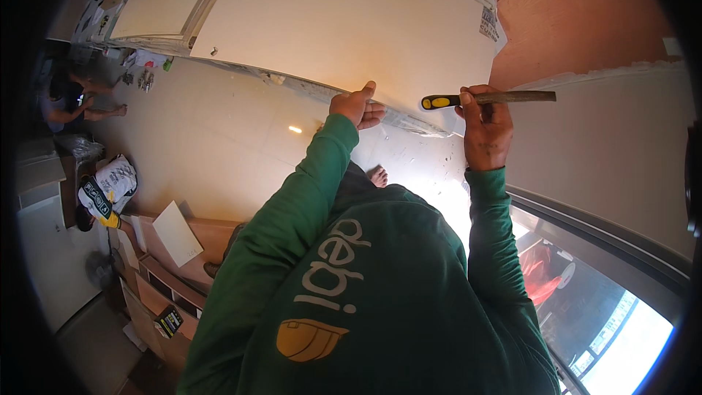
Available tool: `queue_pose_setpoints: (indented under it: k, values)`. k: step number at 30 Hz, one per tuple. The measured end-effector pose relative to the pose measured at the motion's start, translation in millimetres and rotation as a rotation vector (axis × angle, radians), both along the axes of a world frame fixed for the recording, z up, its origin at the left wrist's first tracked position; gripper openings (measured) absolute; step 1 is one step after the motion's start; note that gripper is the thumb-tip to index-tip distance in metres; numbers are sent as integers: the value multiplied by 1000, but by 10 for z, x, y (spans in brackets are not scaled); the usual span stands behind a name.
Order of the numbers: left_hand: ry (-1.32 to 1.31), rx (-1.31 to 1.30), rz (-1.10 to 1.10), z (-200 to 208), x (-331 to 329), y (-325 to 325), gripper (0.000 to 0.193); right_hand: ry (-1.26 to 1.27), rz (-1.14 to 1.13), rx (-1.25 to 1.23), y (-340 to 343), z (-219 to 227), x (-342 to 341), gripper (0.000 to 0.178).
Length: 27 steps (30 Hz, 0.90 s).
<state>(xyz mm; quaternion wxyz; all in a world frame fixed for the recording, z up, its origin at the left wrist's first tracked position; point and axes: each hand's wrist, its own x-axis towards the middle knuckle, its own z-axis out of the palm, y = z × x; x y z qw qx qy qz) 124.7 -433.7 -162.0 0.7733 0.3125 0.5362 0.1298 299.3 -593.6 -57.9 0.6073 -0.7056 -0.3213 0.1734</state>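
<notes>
A large cream panel (344, 25) is laid across the top of the frame, apparently whole, with no cut to be made out on its face. How much has been done to its near edge cannot be told; from the tool being held by that edge, the work is judged to be unfinished, though how much is left is not shown. At the centre of the frame, the left hand (356, 107) is held half open by the edge, thumb raised and fingers loosely curled; nothing is seen in it, and whether the panel is touched cannot be told. Right of centre, the middle of a slim tool (521, 96) is gripped by the closed fingers of the right hand (486, 133); one end is seen over the panel's lower right corner, the other beyond its side.

On the left, a pale, glossy floor (219, 139) is spread, with light reflected in it. The upper right is filled by a flat, reddish-brown, wood-like sheet (585, 18). The panel is smooth, matte and roughly rectangular. Along its near edge, a rough greyish strip (409, 123) is exposed. The tool is formed of a narrow, dull brown bar and a rounded black-and-yellow end (439, 102).
</notes>
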Motion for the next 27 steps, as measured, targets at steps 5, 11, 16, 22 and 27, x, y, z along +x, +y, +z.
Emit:
queue_pose_setpoints:
  k: [5, 11, 16, 22, 27]
  values:
    - [14, -20, -23, -8, -33, 22, 57, -125, 33, -55, 111, -131, -76, 23]
    - [21, -44, -58, 1, 2, 51, 53, -190, 42, -173, 105, -230, -155, 20]
    - [-2, -67, 85, 28, 167, -212, 53, -298, 107, -170, 140, -249, -135, 21]
    - [26, -5, 75, 6, 250, -250, 49, -344, 178, -167, 123, -268, -57, 19]
    - [72, 14, 34, 48, 193, -187, 47, -306, 167, -244, 84, -302, -18, 24]
